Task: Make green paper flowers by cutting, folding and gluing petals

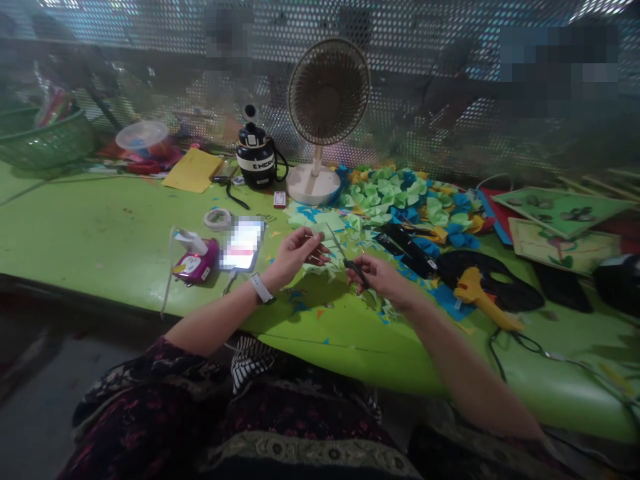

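Observation:
My right hand (379, 275) is closed round the black handles of a pair of scissors (345, 255), whose blades point up and to the left. My left hand (296, 252) pinches a small piece of light green paper (320, 230) just beside the blades. Both hands hover over a heap of green paper scraps (330, 263) on the green table (100, 227). A white watch sits on my left wrist.
A white desk fan (325, 113) and a black bottle (256, 159) stand behind. A phone (243, 244), tape roll (218, 218) and pink gadget (196, 261) lie left. Folded green, blue and yellow paper pieces (400, 197), a yellow glue gun (481, 298) and picture boards (560, 212) lie right.

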Available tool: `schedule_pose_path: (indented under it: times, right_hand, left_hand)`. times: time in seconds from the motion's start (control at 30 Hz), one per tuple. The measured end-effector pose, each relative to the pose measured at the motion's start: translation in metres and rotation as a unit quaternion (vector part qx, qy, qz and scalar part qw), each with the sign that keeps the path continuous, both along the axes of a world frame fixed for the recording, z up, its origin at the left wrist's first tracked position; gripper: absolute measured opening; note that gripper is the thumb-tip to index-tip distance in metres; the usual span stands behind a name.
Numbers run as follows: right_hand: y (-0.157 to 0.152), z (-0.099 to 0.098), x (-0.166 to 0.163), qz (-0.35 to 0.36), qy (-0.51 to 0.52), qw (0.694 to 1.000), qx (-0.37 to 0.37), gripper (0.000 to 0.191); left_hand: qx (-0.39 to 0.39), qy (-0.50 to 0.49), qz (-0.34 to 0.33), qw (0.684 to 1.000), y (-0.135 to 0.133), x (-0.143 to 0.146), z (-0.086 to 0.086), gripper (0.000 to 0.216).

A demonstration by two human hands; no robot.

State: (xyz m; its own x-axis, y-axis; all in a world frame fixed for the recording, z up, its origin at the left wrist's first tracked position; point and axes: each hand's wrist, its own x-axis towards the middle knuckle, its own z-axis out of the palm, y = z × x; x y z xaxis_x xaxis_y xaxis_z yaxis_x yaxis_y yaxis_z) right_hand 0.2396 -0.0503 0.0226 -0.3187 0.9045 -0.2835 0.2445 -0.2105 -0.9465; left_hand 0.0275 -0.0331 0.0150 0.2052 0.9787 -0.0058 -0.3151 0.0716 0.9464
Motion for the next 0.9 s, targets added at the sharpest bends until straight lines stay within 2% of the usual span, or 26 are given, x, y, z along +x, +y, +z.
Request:
schedule_pose_path:
  times: [0.2, 0.57, 0.9]
  right_hand:
    - [0.000, 0.002, 0.002, -0.011, -0.025, 0.999, 0.026, 0.057]
    - [-0.003, 0.005, 0.000, 0.034, -0.040, 0.998, 0.027, 0.053]
    - [-0.006, 0.010, -0.004, 0.023, -0.037, 0.999, 0.030, 0.051]
  left_hand:
    - [0.004, -0.013, 0.010, 1.000, -0.001, 0.000, 0.003, 0.039]
    - [0.025, 0.000, -0.013, 1.000, -0.004, 0.001, 0.001, 0.044]
    - [0.019, 0.000, -0.023, 1.000, -0.004, 0.002, -0.001, 0.043]
